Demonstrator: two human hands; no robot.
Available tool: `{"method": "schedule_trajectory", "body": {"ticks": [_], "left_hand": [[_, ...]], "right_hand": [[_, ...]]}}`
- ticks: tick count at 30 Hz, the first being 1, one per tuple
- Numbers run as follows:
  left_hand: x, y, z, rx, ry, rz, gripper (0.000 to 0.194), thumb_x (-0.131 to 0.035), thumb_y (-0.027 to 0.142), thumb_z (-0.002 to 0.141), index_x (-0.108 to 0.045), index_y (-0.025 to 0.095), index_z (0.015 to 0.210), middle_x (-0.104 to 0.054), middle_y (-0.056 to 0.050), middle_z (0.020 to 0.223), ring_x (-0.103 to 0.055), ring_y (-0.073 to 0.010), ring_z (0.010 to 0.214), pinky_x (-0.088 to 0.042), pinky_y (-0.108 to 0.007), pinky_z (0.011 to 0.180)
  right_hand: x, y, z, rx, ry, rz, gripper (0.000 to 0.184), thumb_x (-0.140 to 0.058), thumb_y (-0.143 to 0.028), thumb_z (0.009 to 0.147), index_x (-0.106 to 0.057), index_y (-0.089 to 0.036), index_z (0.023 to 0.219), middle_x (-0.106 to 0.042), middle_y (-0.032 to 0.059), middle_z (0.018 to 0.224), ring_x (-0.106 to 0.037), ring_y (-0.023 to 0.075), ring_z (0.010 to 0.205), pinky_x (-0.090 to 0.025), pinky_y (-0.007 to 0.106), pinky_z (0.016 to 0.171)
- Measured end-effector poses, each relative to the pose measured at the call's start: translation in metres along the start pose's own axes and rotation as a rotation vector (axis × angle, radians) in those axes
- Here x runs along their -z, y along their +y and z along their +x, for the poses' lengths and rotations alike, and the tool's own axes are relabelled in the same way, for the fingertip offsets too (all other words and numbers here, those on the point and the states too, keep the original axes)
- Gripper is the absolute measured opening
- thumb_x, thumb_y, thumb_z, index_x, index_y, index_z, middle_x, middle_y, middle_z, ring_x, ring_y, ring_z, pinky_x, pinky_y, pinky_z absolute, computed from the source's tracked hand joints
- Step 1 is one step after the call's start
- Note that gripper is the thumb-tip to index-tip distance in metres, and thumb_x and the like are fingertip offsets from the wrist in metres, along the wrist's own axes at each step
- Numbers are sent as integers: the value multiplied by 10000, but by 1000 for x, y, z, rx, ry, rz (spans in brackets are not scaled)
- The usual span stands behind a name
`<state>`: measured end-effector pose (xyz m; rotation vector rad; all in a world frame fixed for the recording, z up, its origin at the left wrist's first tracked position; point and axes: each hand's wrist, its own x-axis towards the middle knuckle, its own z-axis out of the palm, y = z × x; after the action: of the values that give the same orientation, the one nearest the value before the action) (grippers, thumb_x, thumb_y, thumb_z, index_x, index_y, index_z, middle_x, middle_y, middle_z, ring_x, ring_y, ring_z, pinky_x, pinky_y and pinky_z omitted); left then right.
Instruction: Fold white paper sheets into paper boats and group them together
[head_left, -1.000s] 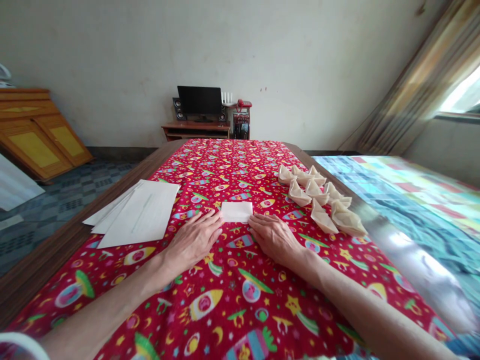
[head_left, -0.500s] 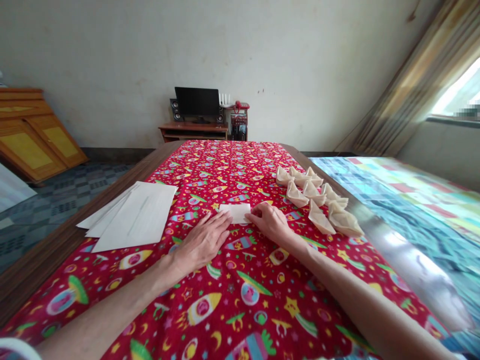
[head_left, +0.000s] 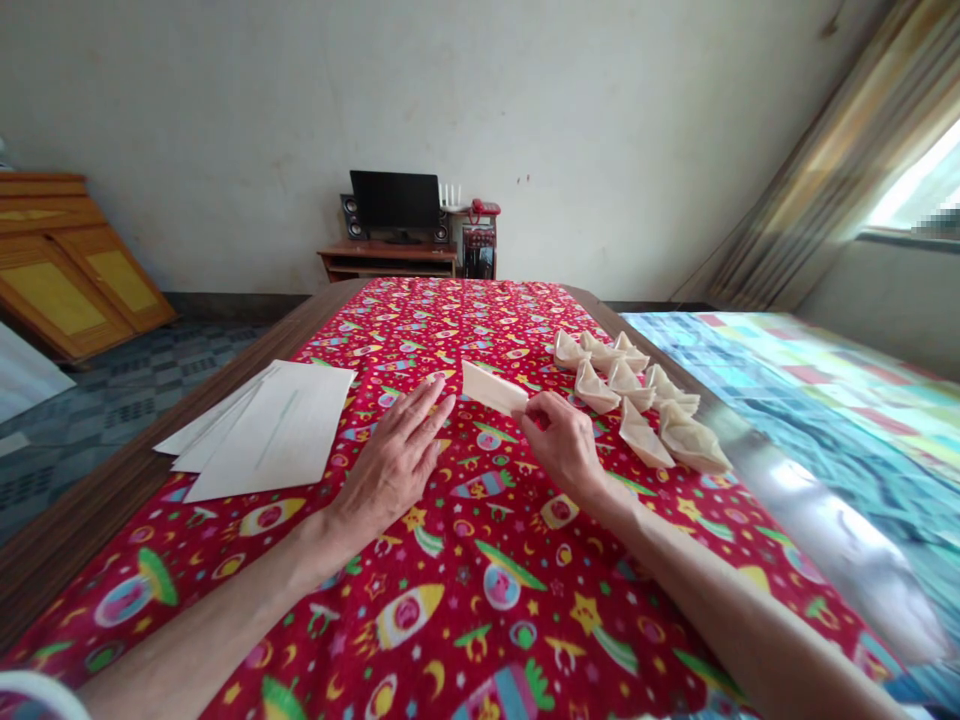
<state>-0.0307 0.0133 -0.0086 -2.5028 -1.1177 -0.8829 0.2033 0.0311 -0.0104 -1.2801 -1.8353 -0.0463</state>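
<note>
A small folded piece of white paper (head_left: 491, 389) is pinched at its right end between the thumb and fingers of my right hand (head_left: 564, 440). It tilts up off the red patterned cloth (head_left: 480, 610), its left end farther from me. My left hand (head_left: 397, 455) is open just left of the paper, fingers stretched out and apart from it. To the right of my right hand stand several folded paper boats (head_left: 634, 385), cream coloured, in a loose group.
Flat sheets of white paper (head_left: 277, 430) lie fanned at the left side of the cloth. The dark wooden table edge (head_left: 225, 365) shows beyond them. To the right is a bed with a patterned cover (head_left: 825, 420). A monitor (head_left: 395, 203) stands by the far wall.
My right hand has lifted and tilted the folded paper off the cloth. My left hand has let go of the paper and raised its fingers, moving slightly left.
</note>
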Motion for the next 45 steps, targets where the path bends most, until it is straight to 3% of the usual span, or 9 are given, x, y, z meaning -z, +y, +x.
{"method": "schedule_trajectory", "body": {"ticks": [3, 7, 12, 16, 19, 23, 29, 36, 45], "left_hand": [[0, 3, 0, -47, -25, 13, 553, -427, 167, 916, -251, 197, 1440, -251, -91, 1514, -229, -259, 1388, -272, -478, 1123], [-3, 8, -2, -134, -99, -84, 320, -466, 193, 920, -538, 215, 1231, -547, -74, 1298, -454, -235, 1232, -371, -452, 1051], [-11, 9, -6, -60, -163, -290, 193, -490, 221, 920, -676, 184, 881, -662, -42, 883, -599, -161, 864, -504, -295, 788], [-19, 4, -9, 85, -144, -449, 200, -527, 273, 900, -694, 181, 839, -659, -41, 851, -621, -140, 782, -505, -249, 715], [-22, 2, -8, 177, -134, -498, 241, -518, 301, 901, -689, 172, 790, -668, -44, 852, -631, -138, 759, -495, -237, 683], [-21, 4, -5, 243, -138, -440, 229, -557, 281, 869, -640, 161, 693, -633, -26, 765, -593, -130, 702, -466, -246, 677], [-18, 8, 2, 284, -167, -334, 249, -592, 244, 820, -541, 158, 592, -517, 7, 699, -482, -90, 584, -401, -217, 575], [-19, 6, 1, 270, -187, -314, 206, -591, 212, 809, -539, 160, 616, -500, 6, 706, -471, -94, 590, -378, -218, 559], [-21, 5, 2, 282, -205, -346, 227, -589, 224, 798, -500, 162, 598, -484, 10, 683, -474, -98, 582, -371, -224, 570]], "right_hand": [[-1, -9, -13, 230, -133, -122, 188, -502, -227, 865, -569, -177, 696, -585, 14, 692, -512, 114, 632, -339, 216, 584], [-5, -21, -26, 423, -306, -247, 214, -472, -223, 900, -590, -177, 727, -586, 21, 711, -518, 126, 661, -315, 234, 560], [-2, -18, -27, 357, -425, -141, 187, -507, -228, 899, -633, -176, 772, -617, 20, 756, -559, 114, 689, -357, 214, 595], [4, -9, -25, 186, -474, 33, 114, -557, -225, 873, -664, -192, 847, -654, 8, 784, -591, 101, 682, -380, 190, 594], [9, -7, -25, 115, -460, 16, 125, -553, -234, 869, -670, -195, 852, -665, 10, 768, -596, 108, 664, -375, 193, 585], [16, -12, -31, 178, -467, -121, 208, -485, -257, 905, -671, -188, 842, -659, 17, 723, -577, 109, 626, -337, 205, 561], [20, -18, -46, 413, -565, -285, 251, -404, -217, 931, -614, -206, 1068, -622, -2, 627, -512, 101, 525, -225, 238, 475], [20, -22, -44, 369, -644, -364, 323, -370, -205, 935, -538, -210, 1211, -659, 17, 678, -563, 128, 546, -193, 260, 457], [20, -24, -44, 327, -624, -389, 295, -365, -257, 952, -563, -219, 1167, -664, 32, 681, -573, 125, 530, -141, 274, 454]]}}
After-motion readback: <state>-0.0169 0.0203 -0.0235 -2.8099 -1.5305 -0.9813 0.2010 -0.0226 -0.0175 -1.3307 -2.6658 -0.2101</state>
